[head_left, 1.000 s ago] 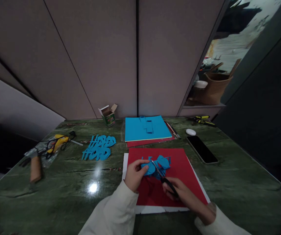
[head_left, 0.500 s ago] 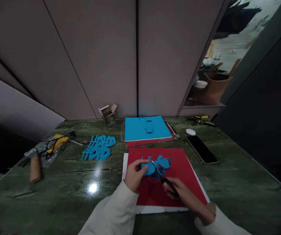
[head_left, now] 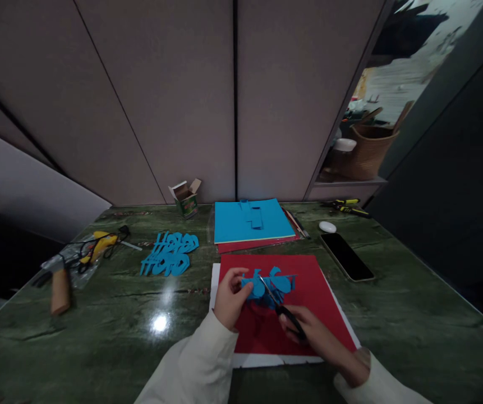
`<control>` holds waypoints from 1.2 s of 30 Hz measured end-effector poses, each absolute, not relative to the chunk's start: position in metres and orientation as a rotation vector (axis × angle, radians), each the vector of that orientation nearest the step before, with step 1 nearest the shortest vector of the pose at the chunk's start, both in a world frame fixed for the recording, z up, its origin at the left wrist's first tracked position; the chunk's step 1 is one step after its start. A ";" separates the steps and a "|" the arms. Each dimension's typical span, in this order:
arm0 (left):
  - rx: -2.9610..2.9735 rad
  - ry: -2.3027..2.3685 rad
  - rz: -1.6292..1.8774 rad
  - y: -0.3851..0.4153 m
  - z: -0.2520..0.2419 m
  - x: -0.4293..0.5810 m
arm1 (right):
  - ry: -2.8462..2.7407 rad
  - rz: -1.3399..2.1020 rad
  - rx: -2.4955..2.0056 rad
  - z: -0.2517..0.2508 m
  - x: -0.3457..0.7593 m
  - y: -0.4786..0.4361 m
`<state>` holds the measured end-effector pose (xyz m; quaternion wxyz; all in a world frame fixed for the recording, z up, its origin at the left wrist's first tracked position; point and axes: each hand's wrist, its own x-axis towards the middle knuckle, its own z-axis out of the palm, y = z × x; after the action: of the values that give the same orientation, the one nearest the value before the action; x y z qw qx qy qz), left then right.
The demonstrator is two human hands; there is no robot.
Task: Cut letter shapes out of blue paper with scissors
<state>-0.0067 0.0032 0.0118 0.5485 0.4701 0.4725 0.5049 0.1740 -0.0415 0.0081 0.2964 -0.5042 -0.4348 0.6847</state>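
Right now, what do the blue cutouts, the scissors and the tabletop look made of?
The blue cutouts look like matte card or heavy paper, with crisp edges. The scissors have shiny steel-looking blades and black, probably plastic, handles. The tabletop looks like polished green veined stone, with a glare spot.

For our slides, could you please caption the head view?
Left hand holds blue paper over red sheet as right hand works scissors.
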 end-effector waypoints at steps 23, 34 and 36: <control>1.100 1.126 1.251 0.004 0.011 -0.008 | -1.222 1.844 -1.273 0.004 0.176 -0.040; 1.065 1.116 1.272 0.005 0.013 -0.008 | -1.253 1.841 -1.294 0.007 0.176 -0.041; 1.067 1.119 1.275 0.005 0.012 -0.008 | -1.296 1.833 -1.280 0.007 0.176 -0.040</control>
<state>-0.0082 0.0048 0.0123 0.5388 0.4484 0.4705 0.5360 0.1759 -0.0402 0.0067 0.2752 -0.4762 -0.4821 0.6820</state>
